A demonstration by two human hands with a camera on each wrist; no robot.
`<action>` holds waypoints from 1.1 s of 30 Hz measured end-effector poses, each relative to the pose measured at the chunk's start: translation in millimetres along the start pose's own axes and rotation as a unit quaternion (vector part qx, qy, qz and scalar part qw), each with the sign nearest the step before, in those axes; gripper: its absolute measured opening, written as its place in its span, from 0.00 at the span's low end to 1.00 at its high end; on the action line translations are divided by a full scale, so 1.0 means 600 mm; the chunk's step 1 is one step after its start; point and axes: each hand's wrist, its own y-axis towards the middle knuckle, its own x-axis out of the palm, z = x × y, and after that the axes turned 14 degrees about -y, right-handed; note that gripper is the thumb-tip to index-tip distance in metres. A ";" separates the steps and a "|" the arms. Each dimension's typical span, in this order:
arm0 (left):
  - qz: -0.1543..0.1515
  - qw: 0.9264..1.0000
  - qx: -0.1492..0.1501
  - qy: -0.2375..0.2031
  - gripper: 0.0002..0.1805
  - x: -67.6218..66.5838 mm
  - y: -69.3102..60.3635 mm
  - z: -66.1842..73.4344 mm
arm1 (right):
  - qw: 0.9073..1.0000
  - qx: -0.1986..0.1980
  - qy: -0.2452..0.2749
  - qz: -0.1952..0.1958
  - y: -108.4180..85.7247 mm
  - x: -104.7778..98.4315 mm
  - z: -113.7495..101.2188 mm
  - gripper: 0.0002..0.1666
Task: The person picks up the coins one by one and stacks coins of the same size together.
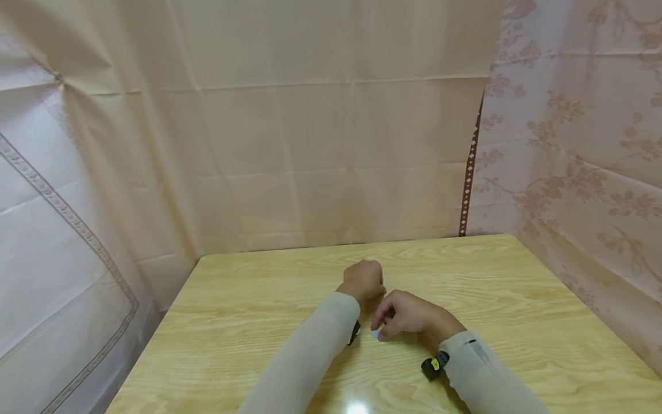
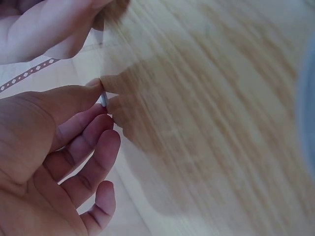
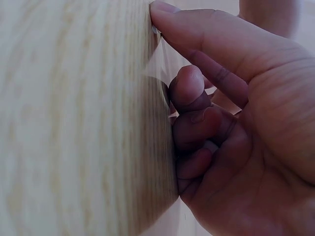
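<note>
My left hand (image 1: pixel 364 280) is over the middle of the table, and its fingertips are out of sight in the head view. In the left wrist view that hand pinches a small, thin white piece (image 2: pixel 103 99) between thumb and finger, close to the tabletop. Just nearer to me, my right hand (image 1: pixel 411 313) holds a small flat white piece (image 1: pixel 376 333) between thumb and index finger, low at the table. Only a sliver of that white piece (image 3: pixel 155 29) shows by the thumb in the right wrist view; the other right fingers are curled.
The wooden table (image 1: pixel 233 322) has a beige curtain (image 1: pixel 320 144) behind it. A patterned cloth (image 1: pixel 584 161) hangs on the right, a white one (image 1: pixel 57 241) on the left. A black wrist camera (image 1: pixel 431 367) sits under the right sleeve.
</note>
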 end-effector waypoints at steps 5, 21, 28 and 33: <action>-0.002 1.000 0.001 0.019 0.11 -0.002 -0.002 0.006 | 1.000 0.001 0.008 0.001 0.000 0.000 0.000 0.08; -0.004 0.996 0.031 0.083 0.14 -0.002 -0.004 0.013 | 1.000 -0.009 0.002 0.000 0.000 -0.001 -0.002 0.08; 0.012 0.994 0.055 0.089 0.15 -0.003 0.000 0.007 | 1.000 0.000 -0.006 0.001 0.000 -0.002 -0.002 0.08; 0.017 0.997 0.063 0.049 0.15 -0.007 0.000 -0.008 | 1.000 0.006 -0.007 -0.001 0.000 -0.002 -0.001 0.08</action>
